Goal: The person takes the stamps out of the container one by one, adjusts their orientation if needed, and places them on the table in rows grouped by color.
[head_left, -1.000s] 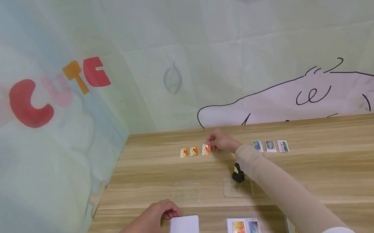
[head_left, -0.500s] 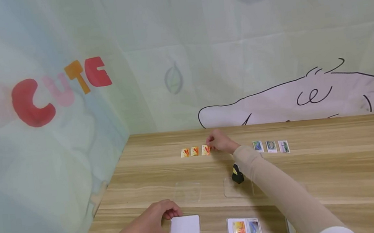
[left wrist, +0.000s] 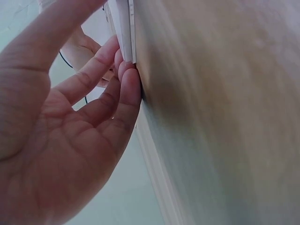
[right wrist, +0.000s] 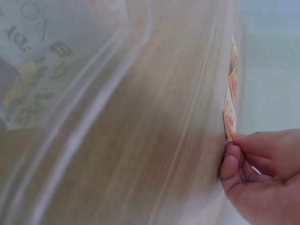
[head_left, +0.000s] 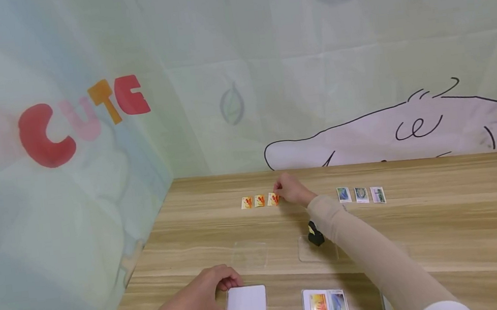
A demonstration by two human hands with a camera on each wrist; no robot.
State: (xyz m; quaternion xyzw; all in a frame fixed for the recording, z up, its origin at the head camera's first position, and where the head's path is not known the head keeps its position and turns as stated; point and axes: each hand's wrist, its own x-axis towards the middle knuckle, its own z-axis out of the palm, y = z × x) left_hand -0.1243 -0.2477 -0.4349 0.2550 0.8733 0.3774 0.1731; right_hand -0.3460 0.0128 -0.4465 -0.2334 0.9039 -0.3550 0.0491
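Observation:
Near the back of the table, my right hand (head_left: 294, 190) pinches the corner of a small orange-and-white stamp (right wrist: 229, 117) between thumb and fingers. Two similar stamps (head_left: 247, 202) lie in a row to its left. At the front left, my left hand (head_left: 202, 296) holds a square clear case with a white face (head_left: 247, 302), thumb at its near left corner and fingers at its far left corner. The left wrist view shows fingertips right at the case's edge (left wrist: 124, 33), close to the tabletop.
Several blue-green stamps (head_left: 361, 195) lie at the back, right of my forearm. Two clear plastic squares (head_left: 249, 255) lie mid-table; a black object (head_left: 315, 237) overlaps the right one. A case with two stamps (head_left: 325, 306) sits in front; another (head_left: 389, 307) is partly hidden by my sleeve.
The pinched stamp has slid slightly left, narrowing the gap to the two stamps beside it. My left hand stays on the white-faced case. The head view has shifted a little.

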